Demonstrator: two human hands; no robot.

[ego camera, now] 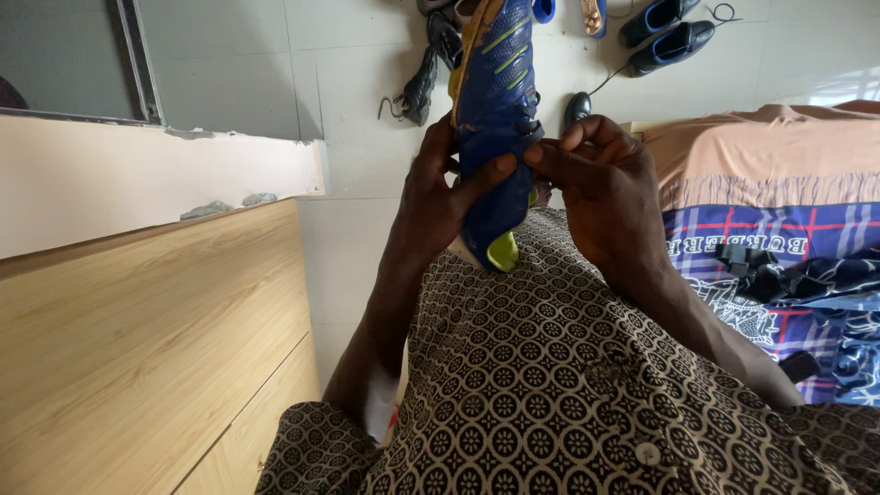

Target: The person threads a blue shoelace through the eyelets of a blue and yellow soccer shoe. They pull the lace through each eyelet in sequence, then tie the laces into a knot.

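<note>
Blue football boot, synthetic upper with yellow-green stripes and a yellow-green heel tab, sole edge tan and scuffed; long, narrow shape, held upright in the upper centre of the frame, heel end resting against the lap. Left hand wrapped around the boot's left side, thumb pressed across the upper. Right hand closed at the boot's right edge, fingertips pinching at the dark lace area. Patterned shirt, dark with small cream medallion print and a button, fills the lower centre. Wooden cabinet, pale grain laminate, lower left, below a cream ledge with chipped plaster. White tiled floor, glossy, upper centre. Black shoes, smooth leather, in the upper right, other dark footwear beside them. Bed, right side: peach sheet, blue checked cover, rumpled.
</note>
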